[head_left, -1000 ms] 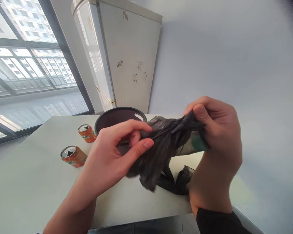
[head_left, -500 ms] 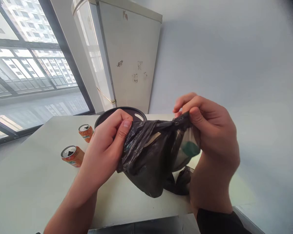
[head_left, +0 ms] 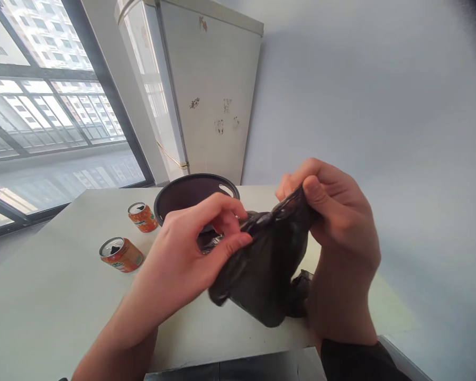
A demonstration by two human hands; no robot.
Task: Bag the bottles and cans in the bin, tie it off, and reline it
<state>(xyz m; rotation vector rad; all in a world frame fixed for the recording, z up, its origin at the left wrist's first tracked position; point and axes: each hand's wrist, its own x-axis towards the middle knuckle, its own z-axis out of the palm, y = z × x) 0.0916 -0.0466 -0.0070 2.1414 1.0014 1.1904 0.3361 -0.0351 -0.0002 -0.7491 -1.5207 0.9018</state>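
Observation:
A crumpled black plastic bag [head_left: 267, 270] hangs between both hands above the white table [head_left: 43, 301]. My left hand [head_left: 186, 259] pinches its left edge between thumb and fingers. My right hand [head_left: 337, 222] grips the bunched top of the bag with thumb pressed over it. More black plastic [head_left: 301, 288] lies on the table behind the bag, by my right wrist. A dark round bin [head_left: 186, 193] stands just beyond my left hand.
Two opened orange drink cans sit on the table's left part, one nearer [head_left: 121, 254] and one farther [head_left: 142, 217]. A worn white fridge [head_left: 206, 90] stands behind the table against a pale wall. Large windows [head_left: 35, 100] fill the left side.
The hands drew closer together and the bag, which had been spread a little half a second ago, is bunched up again. My left hand shifted from a fist grip to a pinch.

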